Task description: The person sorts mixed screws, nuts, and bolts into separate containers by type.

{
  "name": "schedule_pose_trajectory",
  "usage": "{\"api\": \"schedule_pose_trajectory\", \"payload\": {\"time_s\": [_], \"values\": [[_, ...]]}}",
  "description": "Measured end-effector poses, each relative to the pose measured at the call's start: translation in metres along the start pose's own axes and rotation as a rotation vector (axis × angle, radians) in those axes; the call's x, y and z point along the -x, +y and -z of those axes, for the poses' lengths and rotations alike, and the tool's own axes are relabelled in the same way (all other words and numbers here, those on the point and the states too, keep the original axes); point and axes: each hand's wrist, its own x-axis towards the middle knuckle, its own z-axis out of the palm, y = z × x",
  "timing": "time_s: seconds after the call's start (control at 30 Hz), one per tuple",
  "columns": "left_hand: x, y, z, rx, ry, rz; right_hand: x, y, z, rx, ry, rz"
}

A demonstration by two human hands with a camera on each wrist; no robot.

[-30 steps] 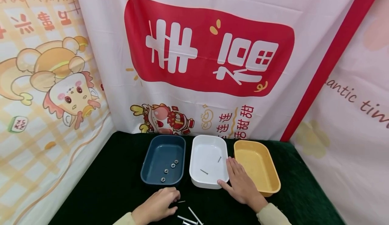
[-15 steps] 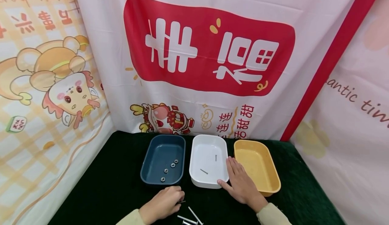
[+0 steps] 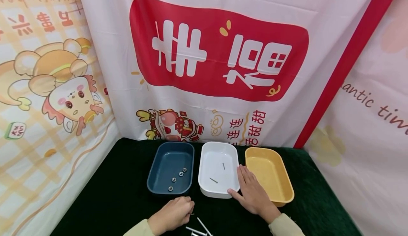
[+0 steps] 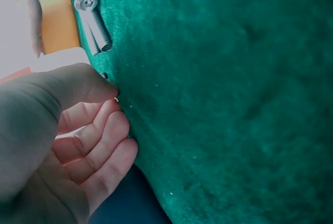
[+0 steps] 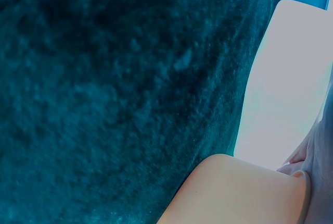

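My left hand (image 3: 173, 213) is low over the green cloth, thumb and fingertips pinching a small screw (image 3: 192, 214). Most of that screw is hidden by the fingers; a dark end of it (image 4: 104, 75) shows past the thumb in the left wrist view. Just right of this hand lie several larger silver bolts (image 3: 204, 226). My right hand (image 3: 253, 193) rests with straight fingers along the right rim of the white tray (image 3: 218, 193). Inside that tray are two small screws, one nearer (image 3: 213, 180) and one farther back (image 3: 224, 166).
A blue tray (image 3: 154, 179) with several nuts (image 3: 181, 174) stands left of the white one. To the right is a yellow tray (image 3: 271, 172), partly behind the right hand. Dark green cloth (image 3: 105, 200) covers the table, and printed curtains (image 3: 220, 122) hang around it.
My left hand has moved slightly right and closed its fingertips on the small screw. The farther screw in the white tray has rolled left. My right hand has stayed in place.
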Motion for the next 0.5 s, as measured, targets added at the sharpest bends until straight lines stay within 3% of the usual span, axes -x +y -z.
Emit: {"api": "schedule_pose_trajectory", "payload": {"time_s": [0.5], "values": [[0.006, 0.01, 0.018, -0.068, -0.075, -0.042, 0.0, -0.002, 0.002, -0.012, -0.005, -0.009]]}}
